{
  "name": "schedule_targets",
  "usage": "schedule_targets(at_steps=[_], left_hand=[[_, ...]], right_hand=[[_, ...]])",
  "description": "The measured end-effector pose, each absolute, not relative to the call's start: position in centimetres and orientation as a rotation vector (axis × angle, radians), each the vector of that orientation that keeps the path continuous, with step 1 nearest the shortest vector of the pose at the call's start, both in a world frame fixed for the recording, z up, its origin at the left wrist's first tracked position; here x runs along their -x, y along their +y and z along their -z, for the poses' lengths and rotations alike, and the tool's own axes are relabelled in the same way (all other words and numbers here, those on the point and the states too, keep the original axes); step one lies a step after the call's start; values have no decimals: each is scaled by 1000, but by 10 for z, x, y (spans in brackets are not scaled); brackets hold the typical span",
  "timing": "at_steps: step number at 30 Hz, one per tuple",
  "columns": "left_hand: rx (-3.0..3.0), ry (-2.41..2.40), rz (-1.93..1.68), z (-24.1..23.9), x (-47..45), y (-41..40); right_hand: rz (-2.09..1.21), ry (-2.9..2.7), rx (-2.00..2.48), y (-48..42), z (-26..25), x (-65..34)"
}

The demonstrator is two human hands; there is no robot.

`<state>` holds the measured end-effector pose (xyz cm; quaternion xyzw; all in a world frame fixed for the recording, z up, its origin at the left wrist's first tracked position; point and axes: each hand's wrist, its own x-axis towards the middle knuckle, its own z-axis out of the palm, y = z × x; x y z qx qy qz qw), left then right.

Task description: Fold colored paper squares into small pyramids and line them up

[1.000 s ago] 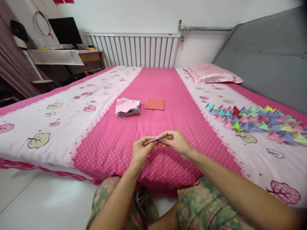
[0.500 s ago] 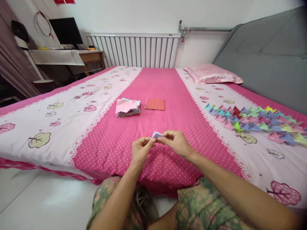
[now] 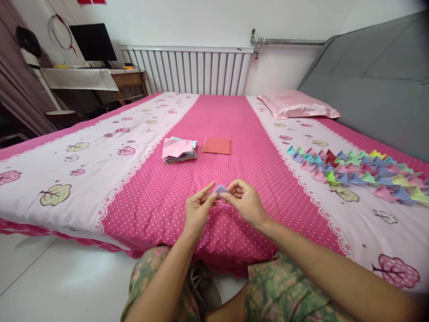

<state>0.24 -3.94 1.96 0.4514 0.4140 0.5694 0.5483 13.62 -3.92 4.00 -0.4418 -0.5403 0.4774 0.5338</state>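
Note:
A small folded piece of lavender paper [image 3: 221, 190] is pinched between both hands above the near part of the bed. My left hand [image 3: 198, 206] grips its left corner with the thumb in front, the index finger stretched out past it. On the opposite side my right hand [image 3: 247, 201] holds the right corner between thumb and curled fingers. The paper's peak points up and away from me; its lower edge is partly behind my thumbs.
Beyond my hands lie a stack of coloured paper [image 3: 179, 150] and a reddish-brown square [image 3: 217, 146]. Rows of folded paper boats [image 3: 355, 172] spread over the right side of the bedspread [image 3: 228, 116]. A pink pillow [image 3: 296, 103] rests farther back.
The lavender paper has turned slightly and now shows a flatter triangular face. My left index finger has lifted and straightened; both hands stay in nearly the same place.

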Motion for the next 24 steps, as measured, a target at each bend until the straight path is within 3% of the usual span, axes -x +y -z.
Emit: schedule_targets(at_steps=[14, 24], left_hand=[[-1178, 1079, -1305, -22, 1, -38], [-1288, 1049, -1076, -19, 2, -38]], right_hand=[[-1171, -1353, 1110, -37, -38, -137], [-1308, -1325, 1122, -32, -34, -142]])
